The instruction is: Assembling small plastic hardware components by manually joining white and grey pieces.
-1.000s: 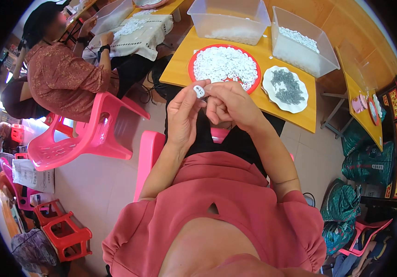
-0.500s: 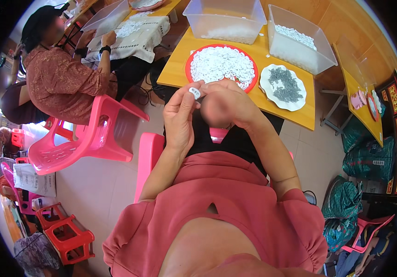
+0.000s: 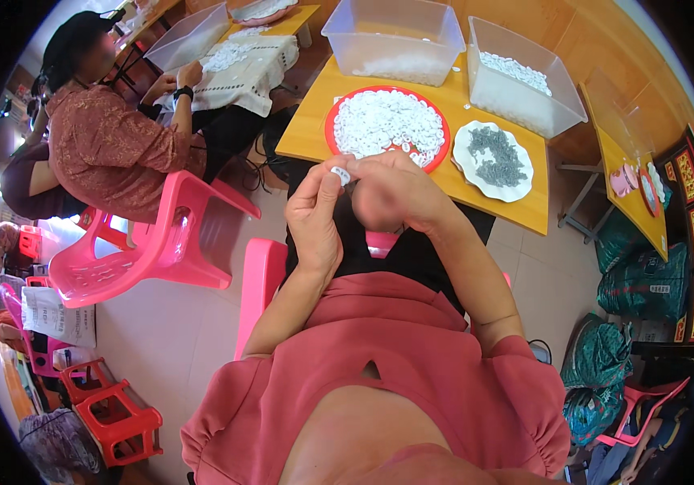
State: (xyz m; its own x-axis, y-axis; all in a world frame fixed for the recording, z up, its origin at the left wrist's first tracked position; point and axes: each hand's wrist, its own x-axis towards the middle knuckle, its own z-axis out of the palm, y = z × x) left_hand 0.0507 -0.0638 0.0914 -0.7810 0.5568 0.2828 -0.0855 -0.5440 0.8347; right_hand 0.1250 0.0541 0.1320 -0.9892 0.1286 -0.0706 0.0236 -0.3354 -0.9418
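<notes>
My left hand [image 3: 315, 217] pinches a small white ring-shaped piece [image 3: 340, 173] between thumb and fingertips, held up in front of my chest. My right hand [image 3: 391, 190] is curled close against it, its fingers meeting the same white piece. Just beyond both hands, on the yellow table [image 3: 307, 129], sits a red round tray [image 3: 436, 145] heaped with many white pieces. To its right lies a white plate [image 3: 468, 174] holding a pile of small grey parts [image 3: 499, 155].
Two clear plastic bins [image 3: 395, 36] [image 3: 517, 81] with white pieces stand at the table's far side. A person in a patterned brown top [image 3: 113, 145] sits on a pink chair [image 3: 149, 250] at my left. Red stools [image 3: 113, 412] stand lower left, green bags [image 3: 638, 275] right.
Both hands have stayed together at the white piece, shifting only slightly; the fingers have worked a little around it.
</notes>
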